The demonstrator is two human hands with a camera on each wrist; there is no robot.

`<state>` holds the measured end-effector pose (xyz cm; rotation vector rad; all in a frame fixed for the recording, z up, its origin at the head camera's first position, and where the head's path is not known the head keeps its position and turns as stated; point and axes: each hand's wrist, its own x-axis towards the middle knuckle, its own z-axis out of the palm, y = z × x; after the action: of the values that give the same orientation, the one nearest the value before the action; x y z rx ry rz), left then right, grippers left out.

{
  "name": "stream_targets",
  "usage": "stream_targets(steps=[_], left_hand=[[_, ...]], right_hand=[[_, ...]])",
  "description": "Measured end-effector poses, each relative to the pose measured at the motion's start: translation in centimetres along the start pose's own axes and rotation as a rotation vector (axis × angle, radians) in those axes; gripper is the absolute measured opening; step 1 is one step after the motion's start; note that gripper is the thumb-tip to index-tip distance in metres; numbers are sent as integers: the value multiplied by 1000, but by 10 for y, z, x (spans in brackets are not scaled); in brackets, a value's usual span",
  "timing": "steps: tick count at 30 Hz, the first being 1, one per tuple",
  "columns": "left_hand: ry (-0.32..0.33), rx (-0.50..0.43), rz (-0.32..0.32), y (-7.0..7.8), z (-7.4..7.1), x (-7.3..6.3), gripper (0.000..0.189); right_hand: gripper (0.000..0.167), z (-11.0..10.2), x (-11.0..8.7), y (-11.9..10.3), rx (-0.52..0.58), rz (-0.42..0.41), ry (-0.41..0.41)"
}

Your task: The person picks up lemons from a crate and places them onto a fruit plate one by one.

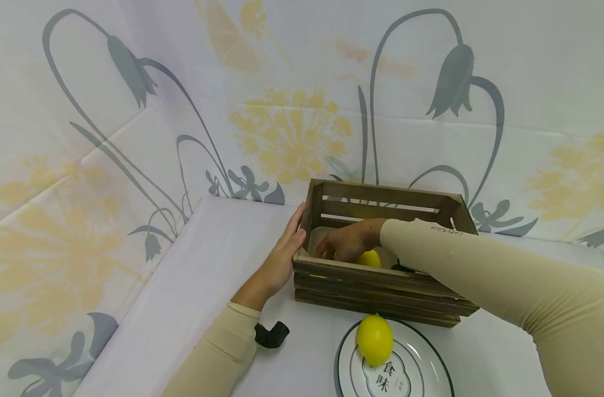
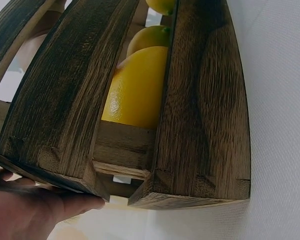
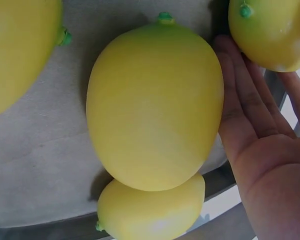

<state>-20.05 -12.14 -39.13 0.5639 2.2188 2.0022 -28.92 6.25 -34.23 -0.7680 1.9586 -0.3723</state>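
A dark wooden slatted crate (image 1: 376, 286) stands on the white surface. My left hand (image 1: 282, 253) rests flat against its left end, fingers straight along the outside; the left wrist view shows this hand (image 2: 35, 210) at the end boards. Inside the crate, my right hand (image 1: 346, 242) reaches down at the left side. Its fingers (image 3: 250, 100) and thumb lie around a yellow lemon (image 3: 272, 35), fingertips partly hidden behind it. Another lemon (image 3: 155, 105) sits beside the palm, with more lemons around it. Through the slats a lemon (image 2: 137, 90) shows.
In front of the crate, a white plate (image 1: 426, 364) with a dark rim bears one lemon (image 1: 375, 339). A black bent, pipe-like object (image 1: 272, 334) lies by the left sleeve. Something black (image 1: 402, 267) is inside the crate. Behind hangs a flower-printed cloth (image 1: 302, 66).
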Motion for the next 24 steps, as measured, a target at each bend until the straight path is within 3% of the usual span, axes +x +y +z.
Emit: stream_targets(steps=[24], left_hand=[[-2,15,1,2,0,-1,55]], right_hand=[[33,0,4,1,-71,-62,36]])
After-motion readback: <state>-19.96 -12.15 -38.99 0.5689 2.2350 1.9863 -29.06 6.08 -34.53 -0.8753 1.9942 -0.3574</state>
